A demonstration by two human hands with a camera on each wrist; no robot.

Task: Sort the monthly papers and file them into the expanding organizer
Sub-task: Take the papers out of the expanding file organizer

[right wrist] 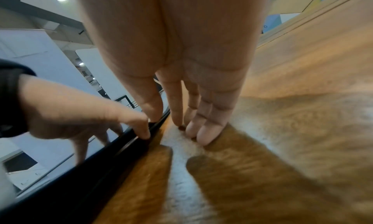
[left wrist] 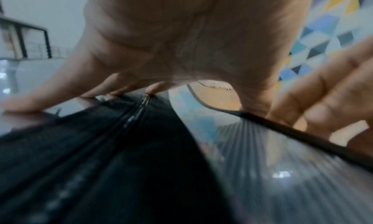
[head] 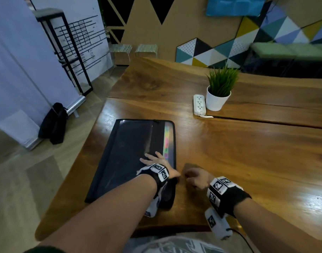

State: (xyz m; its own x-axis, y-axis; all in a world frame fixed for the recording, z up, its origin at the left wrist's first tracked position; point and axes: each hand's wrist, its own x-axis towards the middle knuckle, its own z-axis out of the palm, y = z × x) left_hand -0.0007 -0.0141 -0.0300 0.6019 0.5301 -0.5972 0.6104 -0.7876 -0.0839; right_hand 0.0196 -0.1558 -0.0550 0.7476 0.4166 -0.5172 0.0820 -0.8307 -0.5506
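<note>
Flat and spread, my left hand (head: 157,160) is pressing down on the near right part of the expanding organizer (head: 131,154), fingers splayed across its glossy black cover and thumb lying along its right edge. My right hand (head: 196,178) is sitting just beside that edge on the wooden table (head: 247,152); from the wrist view its fingertips (right wrist: 210,131) are touching the wood while the thumb is reaching to the organizer's black rim. Whether the thumb is actually catching a zip pull or a flap there, I cannot tell.

I am seeing the organizer lying flat and closed near the left end of the table, coloured tabs (head: 167,143) showing through a clear strip along its right side. No loose papers are showing in any view.

I am judging the risks like this. The cover is looking slick, so a sideways tug at the rim could be sliding the whole organizer toward the left edge of the table if my left palm is easing off. Pressing too close to the opening could also be pinning the flap shut against my own pull.
</note>
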